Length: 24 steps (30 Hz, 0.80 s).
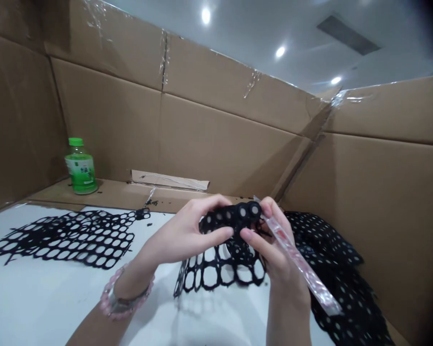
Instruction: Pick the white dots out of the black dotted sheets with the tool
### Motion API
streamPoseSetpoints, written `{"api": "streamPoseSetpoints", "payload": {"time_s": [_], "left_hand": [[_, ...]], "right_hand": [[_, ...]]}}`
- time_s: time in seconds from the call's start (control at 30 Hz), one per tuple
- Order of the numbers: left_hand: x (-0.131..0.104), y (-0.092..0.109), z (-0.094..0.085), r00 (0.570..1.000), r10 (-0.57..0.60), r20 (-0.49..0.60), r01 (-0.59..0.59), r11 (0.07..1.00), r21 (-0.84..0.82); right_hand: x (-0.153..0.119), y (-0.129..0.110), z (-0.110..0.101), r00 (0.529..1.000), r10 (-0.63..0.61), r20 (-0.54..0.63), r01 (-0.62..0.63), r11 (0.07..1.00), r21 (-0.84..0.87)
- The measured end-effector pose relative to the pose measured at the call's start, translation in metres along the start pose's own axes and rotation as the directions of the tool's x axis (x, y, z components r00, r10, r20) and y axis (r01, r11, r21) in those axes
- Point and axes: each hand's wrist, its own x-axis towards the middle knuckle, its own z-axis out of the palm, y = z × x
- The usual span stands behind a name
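My left hand (182,235) is closed on one end of a black sheet with round discs (223,217), its thumb along the near side. My right hand (276,245) pinches the same sheet at its right end, thumb in front. Below both hands, a black net of punched-out holes (209,277) hangs from the sheet over the white table. A long, clear plastic strip (298,262) with pinkish tint slants across my right hand, its upper end near the fingers; how it is held is hidden. A pink bead bracelet (110,293) circles my left wrist.
On the left of the white table (50,298) lies a pile of empty black netting (90,240). Dotted black sheets (339,269) are heaped at the right. A green bottle (81,168) stands at the back left. Cardboard walls (216,134) enclose the table; a cardboard strip (169,180) lies along the back.
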Motion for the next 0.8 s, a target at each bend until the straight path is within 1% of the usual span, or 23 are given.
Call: {"api": "streamPoseSetpoints", "payload": {"time_s": [0.03, 0.07, 0.1, 0.13, 0.17, 0.2, 0.23, 0.27, 0.3, 0.33, 0.37, 0.4, 0.47, 0.53, 0.6, 0.67, 0.7, 0.73, 0.8], "left_hand": [[0.001, 0.001, 0.004, 0.989, 0.074, -0.129, -0.068, 0.996, 0.05], [0.002, 0.003, 0.008, 0.961, 0.149, -0.234, -0.132, 0.987, 0.089], [0.003, 0.005, 0.012, 0.933, 0.207, -0.295, -0.184, 0.978, 0.102], [0.003, 0.007, 0.016, 0.921, 0.229, -0.314, -0.215, 0.973, 0.079], [0.003, 0.008, 0.018, 0.932, 0.207, -0.296, -0.212, 0.977, 0.018], [0.002, 0.009, 0.02, 0.958, 0.144, -0.248, -0.168, 0.983, -0.075], [0.002, 0.01, 0.021, 0.981, 0.056, -0.185, -0.09, 0.979, -0.181], [0.002, 0.01, 0.022, 0.991, -0.037, -0.127, -0.001, 0.959, -0.284], [0.003, 0.008, 0.021, 0.991, -0.115, -0.071, 0.081, 0.924, -0.373], [0.004, 0.006, 0.021, 0.985, -0.17, -0.027, 0.14, 0.886, -0.443], [0.005, 0.004, 0.021, 0.979, -0.206, -0.006, 0.177, 0.853, -0.492], [0.007, 0.001, 0.021, 0.972, -0.233, -0.012, 0.192, 0.827, -0.528], [0.011, -0.008, 0.024, 0.957, -0.282, -0.06, 0.197, 0.793, -0.577], [0.016, -0.019, 0.029, 0.94, -0.331, -0.087, 0.214, 0.767, -0.604], [0.021, -0.035, 0.034, 0.922, -0.375, -0.097, 0.245, 0.759, -0.603], [0.028, -0.057, 0.038, 0.901, -0.411, -0.139, 0.26, 0.768, -0.585], [0.031, -0.069, 0.041, 0.89, -0.425, -0.165, 0.265, 0.777, -0.571], [0.033, -0.081, 0.044, 0.883, -0.432, -0.182, 0.274, 0.791, -0.546], [0.034, -0.101, 0.059, 0.892, -0.422, -0.165, 0.307, 0.83, -0.465]], "right_hand": [[-0.001, -0.001, 0.003, 0.997, -0.024, -0.073, 0.024, 1.0, 0.004], [-0.002, -0.001, 0.005, 0.99, -0.037, -0.135, 0.038, 0.999, 0.005], [-0.003, -0.002, 0.008, 0.983, -0.047, -0.176, 0.049, 0.999, 0.006], [-0.003, -0.003, 0.01, 0.979, -0.054, -0.198, 0.056, 0.998, 0.003], [-0.004, -0.003, 0.012, 0.976, -0.059, -0.21, 0.059, 0.998, -0.003], [-0.005, -0.004, 0.013, 0.974, -0.065, -0.218, 0.064, 0.998, -0.013], [-0.006, -0.004, 0.014, 0.971, -0.08, -0.223, 0.075, 0.997, -0.029], [-0.006, -0.003, 0.015, 0.968, -0.103, -0.229, 0.093, 0.994, -0.054], [-0.007, -0.003, 0.014, 0.963, -0.133, -0.234, 0.116, 0.989, -0.087], [-0.007, -0.002, 0.013, 0.957, -0.165, -0.239, 0.138, 0.982, -0.126], [-0.006, -0.002, 0.011, 0.95, -0.203, -0.238, 0.165, 0.972, -0.167], [-0.005, -0.002, 0.008, 0.944, -0.234, -0.234, 0.186, 0.96, -0.211], [-0.003, -0.002, 0.0, 0.931, -0.281, -0.231, 0.204, 0.929, -0.309], [-0.003, -0.006, -0.011, 0.929, -0.299, -0.218, 0.194, 0.894, -0.403], [-0.007, -0.014, -0.023, 0.929, -0.303, -0.21, 0.171, 0.859, -0.482], [-0.017, -0.024, -0.036, 0.917, -0.311, -0.249, 0.14, 0.837, -0.528], [-0.023, -0.03, -0.042, 0.891, -0.314, -0.328, 0.094, 0.833, -0.545], [-0.029, -0.035, -0.048, 0.885, -0.255, -0.388, 0.014, 0.85, -0.526], [-0.037, -0.043, -0.056, 0.891, -0.198, -0.409, -0.031, 0.871, -0.49]]}}
